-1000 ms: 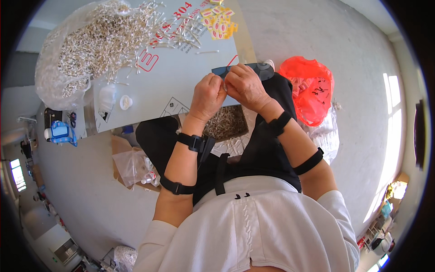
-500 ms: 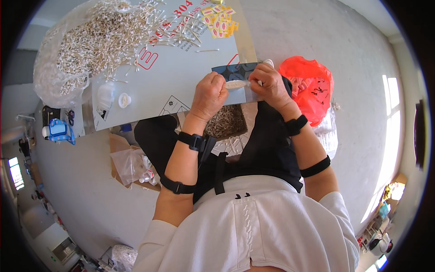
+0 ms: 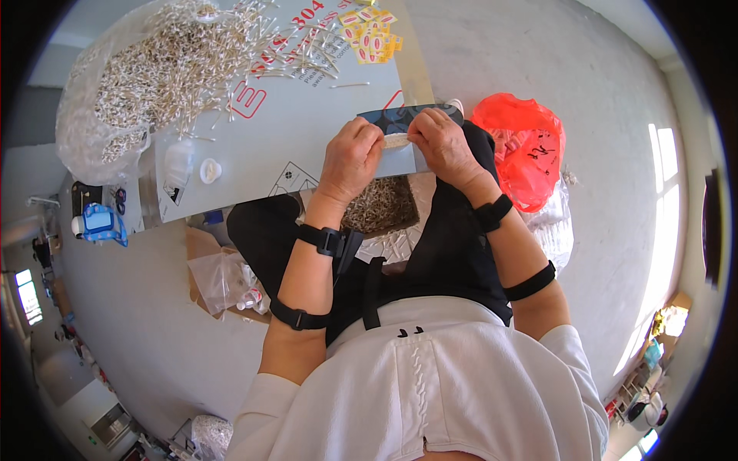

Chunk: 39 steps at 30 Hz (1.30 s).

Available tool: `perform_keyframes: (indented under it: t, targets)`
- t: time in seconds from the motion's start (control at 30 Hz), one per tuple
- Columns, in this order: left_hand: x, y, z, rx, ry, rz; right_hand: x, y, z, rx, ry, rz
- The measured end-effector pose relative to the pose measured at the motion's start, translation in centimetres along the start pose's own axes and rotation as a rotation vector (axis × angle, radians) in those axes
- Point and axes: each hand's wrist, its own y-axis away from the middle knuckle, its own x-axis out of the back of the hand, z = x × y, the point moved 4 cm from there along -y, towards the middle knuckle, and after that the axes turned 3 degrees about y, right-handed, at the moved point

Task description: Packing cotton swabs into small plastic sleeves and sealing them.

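Observation:
My left hand (image 3: 350, 160) and my right hand (image 3: 446, 147) are raised over the table's near edge, close together. Between them is a small packet of cotton swabs (image 3: 395, 141), with a pale, rounded row of swab tips facing up. My left fingers are curled closed at its left end. At its right end, my right thumb and fingers pinch the packet's edge. Just beyond my hands a dark patterned sheet (image 3: 377, 117) lies at the table's edge. Below them, between my legs, stands a box (image 3: 415, 201) with many loose swabs in it.
A heap of cotton swabs (image 3: 173, 69) spills from a clear bag on the table (image 3: 254, 157). Yellow labels (image 3: 370, 37) lie at the far edge, a small white dish (image 3: 211, 170) at the left. A red plastic bag (image 3: 542, 165) stands right; a cardboard box (image 3: 201, 257) sits lower left.
My right hand has moved left, closer to my left hand. Clear film that showed between the packet and my right fingers is now covered by them. My left hand has barely moved.

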Motion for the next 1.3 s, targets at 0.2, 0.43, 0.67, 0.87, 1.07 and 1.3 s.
perform_keyframes:
  t: [0.2,0.43,0.67,0.87,1.07,1.3]
  targets:
    - [-0.8,0.0,-1.6,0.269,0.16,-0.032,-0.1,-0.2,-0.4,-0.059,-0.158,-0.009]
    - [-2.2,-0.7,-3.5,0.69,0.455,-0.145,-2.2,-0.4,2.0,-0.503,-0.47,-0.151]
    - [-2.3,-0.6,-3.4,0.717,0.496,-0.188,-2.4,-0.6,1.2,-0.424,-0.427,-0.179]
    - [-2.0,-0.8,-3.3,0.768,0.504,-0.237,-2.8,0.0,2.3,-0.511,-0.617,-0.177]
    - [-1.6,-0.2,-3.5,0.722,0.533,-0.232,-1.6,-0.6,0.3,-0.323,-0.444,-0.14]
    - [-0.6,-0.3,-1.3,0.372,0.265,-0.163,-0.9,0.4,0.7,-0.245,-0.579,-0.031]
